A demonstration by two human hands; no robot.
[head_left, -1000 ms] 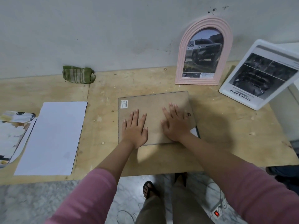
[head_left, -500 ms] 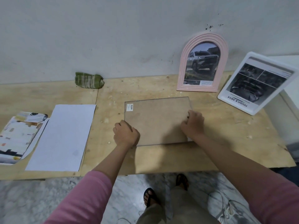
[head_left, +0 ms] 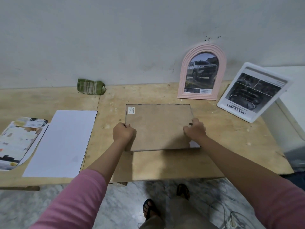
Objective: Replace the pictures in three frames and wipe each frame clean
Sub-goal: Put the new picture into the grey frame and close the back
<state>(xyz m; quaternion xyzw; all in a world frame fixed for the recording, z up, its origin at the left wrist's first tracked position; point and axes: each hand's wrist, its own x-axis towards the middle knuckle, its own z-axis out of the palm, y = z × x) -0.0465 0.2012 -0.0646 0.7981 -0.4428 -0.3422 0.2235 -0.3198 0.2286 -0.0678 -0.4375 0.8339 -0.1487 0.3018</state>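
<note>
1. centre of frame: a rectangular frame [head_left: 158,126] lies face down on the plywood table [head_left: 231,138], brown backing board up, a small barcode sticker at its upper-left corner.
2. left hand [head_left: 123,132] is curled around the frame's left edge, fingers tucked over the rim.
3. right hand [head_left: 195,129] is clasped on the frame's right edge, just beside a small dark clip; a white corner of paper pokes out below the wrist.
4. upper right: a pink arched frame [head_left: 202,71] leans on the wall with a truck picture in it.
5. far right: a white frame [head_left: 254,91] stands tilted (its print reads upside down, "tough & agile").
6. upper left of the table: a green striped cloth [head_left: 90,86], bunched against the wall.
7. left: a blank white sheet [head_left: 61,142]; beside it, touching, a printed picture [head_left: 16,142] at the left edge.
</note>
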